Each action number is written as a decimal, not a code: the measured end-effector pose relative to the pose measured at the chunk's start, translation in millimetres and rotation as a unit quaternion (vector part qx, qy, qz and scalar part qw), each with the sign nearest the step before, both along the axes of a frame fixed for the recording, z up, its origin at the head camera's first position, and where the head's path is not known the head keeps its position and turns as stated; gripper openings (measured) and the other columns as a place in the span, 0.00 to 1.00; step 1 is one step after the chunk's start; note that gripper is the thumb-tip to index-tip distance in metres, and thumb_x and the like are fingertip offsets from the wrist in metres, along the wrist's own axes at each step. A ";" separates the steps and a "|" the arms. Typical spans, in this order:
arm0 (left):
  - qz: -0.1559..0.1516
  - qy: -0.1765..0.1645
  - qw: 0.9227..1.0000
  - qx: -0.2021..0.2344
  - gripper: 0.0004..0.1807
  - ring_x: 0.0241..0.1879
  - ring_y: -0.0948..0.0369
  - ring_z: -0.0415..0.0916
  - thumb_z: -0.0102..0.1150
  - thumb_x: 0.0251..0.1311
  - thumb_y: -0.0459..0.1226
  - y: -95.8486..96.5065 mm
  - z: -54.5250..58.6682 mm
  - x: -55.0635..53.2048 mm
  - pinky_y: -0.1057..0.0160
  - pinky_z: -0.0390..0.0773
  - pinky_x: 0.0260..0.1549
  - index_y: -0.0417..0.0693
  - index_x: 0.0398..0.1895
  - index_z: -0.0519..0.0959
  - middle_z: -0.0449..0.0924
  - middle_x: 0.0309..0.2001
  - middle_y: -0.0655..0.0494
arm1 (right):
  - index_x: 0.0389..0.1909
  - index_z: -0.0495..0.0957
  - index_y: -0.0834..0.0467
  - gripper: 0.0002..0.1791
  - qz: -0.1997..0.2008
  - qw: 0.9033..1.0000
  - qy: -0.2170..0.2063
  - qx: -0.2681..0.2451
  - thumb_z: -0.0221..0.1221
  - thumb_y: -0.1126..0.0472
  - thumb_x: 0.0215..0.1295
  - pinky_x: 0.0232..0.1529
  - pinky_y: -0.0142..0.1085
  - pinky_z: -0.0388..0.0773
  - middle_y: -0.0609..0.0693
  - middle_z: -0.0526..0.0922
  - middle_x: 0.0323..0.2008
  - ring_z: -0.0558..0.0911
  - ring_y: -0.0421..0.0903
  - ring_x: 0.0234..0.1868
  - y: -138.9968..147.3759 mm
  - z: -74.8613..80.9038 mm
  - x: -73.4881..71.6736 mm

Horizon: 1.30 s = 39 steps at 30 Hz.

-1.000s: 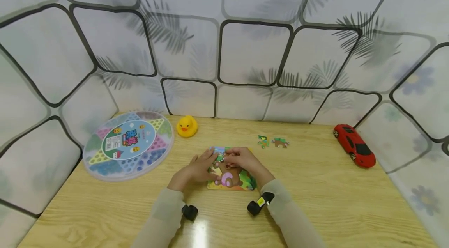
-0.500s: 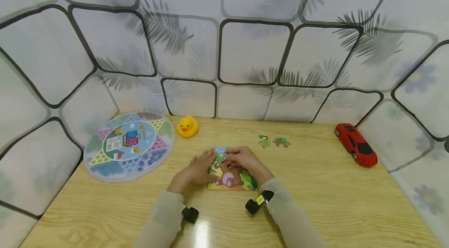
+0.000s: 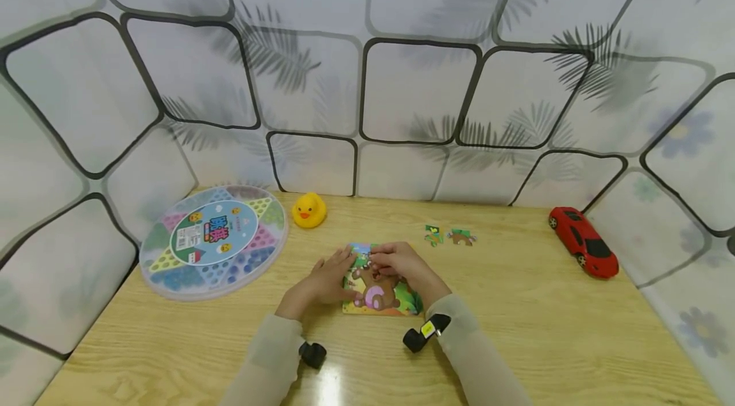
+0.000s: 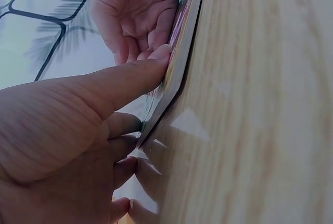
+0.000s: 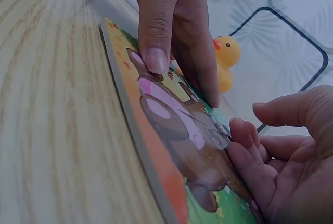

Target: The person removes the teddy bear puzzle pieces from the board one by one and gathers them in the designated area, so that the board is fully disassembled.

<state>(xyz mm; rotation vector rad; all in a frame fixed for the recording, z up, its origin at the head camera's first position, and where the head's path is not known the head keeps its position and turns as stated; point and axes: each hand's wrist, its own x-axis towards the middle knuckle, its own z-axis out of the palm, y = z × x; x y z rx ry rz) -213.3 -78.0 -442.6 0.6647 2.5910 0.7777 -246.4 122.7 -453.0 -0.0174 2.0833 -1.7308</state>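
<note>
A bear jigsaw puzzle (image 3: 379,296) lies flat on the table in front of me, a brown bear with a pink belly on a green and orange scene. My left hand (image 3: 328,279) rests along its left side, thumb (image 4: 138,76) laid on the picture and the other fingers stretched to the upper left edge. Over the upper right part, my right hand (image 3: 402,263) presses its loosely bent fingertips (image 5: 244,154) on the bear's head area, thumb raised off the board. A slightly lifted piece edge (image 5: 221,129) shows by those fingertips. The right hand partly hides the head area.
Two loose puzzle pieces (image 3: 434,235) (image 3: 462,237) lie beyond the board to the right. A yellow rubber duck (image 3: 309,211) stands behind, left of centre. The round Chinese checkers board (image 3: 214,243) is at left; a red toy car (image 3: 582,242) sits at far right, near the patterned wall cloth.
Both hands stay on the puzzle in nearly the same place. The right fingers shift only slightly over the bear's head; the whole view drifts a little.
</note>
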 end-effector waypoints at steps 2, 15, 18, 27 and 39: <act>-0.005 0.003 1.000 -0.006 0.47 0.73 0.46 0.38 0.63 0.57 0.49 -1.1 -1.4 -1.3 0.38 0.40 0.65 0.37 0.72 0.52 0.40 0.74 0.42 | 0.54 0.75 0.70 0.19 -0.007 1.000 0.002 -0.002 0.58 0.64 0.65 0.31 0.29 0.79 0.51 0.83 0.31 0.81 0.38 0.29 -0.7 0.7 0.6; -0.023 -0.007 1.000 -0.008 0.47 0.74 0.50 0.35 0.61 0.58 0.51 -7.0 -9.1 -7.5 0.40 0.39 0.66 0.41 0.74 0.50 0.37 0.75 0.45 | 0.54 0.76 0.67 0.18 -0.033 0.999 0.011 0.003 0.57 0.64 0.66 0.36 0.31 0.80 0.53 0.83 0.35 0.81 0.40 0.33 -1.9 -1.1 2.8; -0.025 -0.003 1.000 -0.006 0.47 0.73 0.49 0.36 0.62 0.58 0.51 -6.9 -9.1 -7.3 0.39 0.40 0.66 0.41 0.74 0.50 0.38 0.75 0.44 | 0.53 0.77 0.67 0.17 -0.041 0.999 0.011 0.000 0.58 0.63 0.65 0.34 0.29 0.79 0.52 0.83 0.34 0.81 0.40 0.32 -1.6 -1.4 2.7; -0.031 0.002 1.000 -0.006 0.48 0.73 0.47 0.37 0.62 0.58 0.50 -6.9 -6.9 -6.0 0.37 0.41 0.65 0.39 0.73 0.50 0.38 0.75 0.42 | 0.50 0.78 0.66 0.16 -0.047 0.999 0.016 0.005 0.59 0.62 0.64 0.29 0.28 0.78 0.51 0.82 0.30 0.81 0.39 0.28 -3.3 0.8 3.0; -0.029 0.001 1.000 -0.003 0.47 0.73 0.47 0.37 0.61 0.58 0.50 -6.9 -3.6 -4.6 0.37 0.41 0.65 0.39 0.73 0.50 0.38 0.75 0.43 | 0.42 0.77 0.65 0.13 -0.098 0.992 0.058 0.048 0.64 0.67 0.56 0.18 0.27 0.72 0.48 0.81 0.19 0.77 0.38 0.17 -16.8 -6.1 1.8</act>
